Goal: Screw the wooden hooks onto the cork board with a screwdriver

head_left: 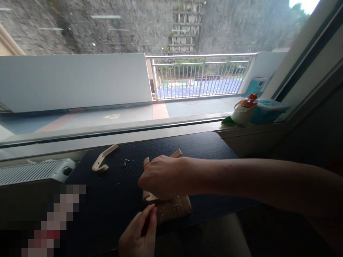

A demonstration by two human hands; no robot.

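My right hand (163, 176) reaches in from the right, its fingers curled down over pale wooden pieces. A straight wooden end (176, 154) sticks out behind it, and a curved wooden end (150, 196) shows below, like parts of a hook. Beneath lies a worn brown block (174, 208) near the table's front edge. My left hand (139, 232) is closed in a pinch just in front of the curved end; whatever is between thumb and finger is hidden. Farther left, a loose wooden hook (103, 159) with holes rests beside several small screws (125, 162).
The dark table (128, 214) stands against a windowsill (64, 141). On the sill at right are a white bottle with an orange top (244, 110) and a teal container (269, 111). A white slatted appliance (34, 171) is at left. A pixelated patch covers the lower left.
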